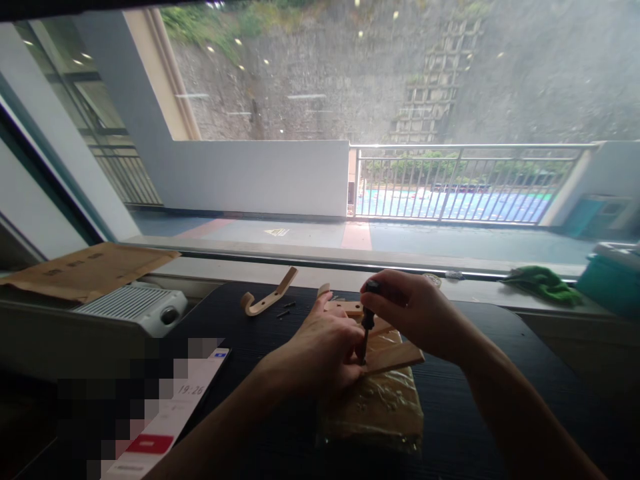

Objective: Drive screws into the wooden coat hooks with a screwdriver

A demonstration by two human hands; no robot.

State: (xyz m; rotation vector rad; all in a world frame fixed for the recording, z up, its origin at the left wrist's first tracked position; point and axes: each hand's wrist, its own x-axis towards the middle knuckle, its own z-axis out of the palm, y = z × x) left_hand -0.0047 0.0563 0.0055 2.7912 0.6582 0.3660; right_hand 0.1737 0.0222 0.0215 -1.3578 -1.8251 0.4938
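My right hand (407, 303) is closed around the dark handle of a screwdriver (369, 320), which points down, nearly upright. Its tip meets a flat light-wood piece (395, 358) lying on a plastic-wrapped package (383, 407). My left hand (327, 340) is closed on the near end of that wood piece, fingers bunched beside the screwdriver shaft; a screw there, if any, is hidden. Just beyond my left hand lies another wooden piece with dark holes (345, 307). Farther left, a curved wooden hook (267, 300) rests near several loose screws (285, 312).
The dark table (240, 353) stands against a window ledge. On the left are a phone (175, 407), a white heater-like box (135, 307) and a brown paper envelope (90, 263). A green cloth (543, 283) and a teal box (613, 277) sit at the right.
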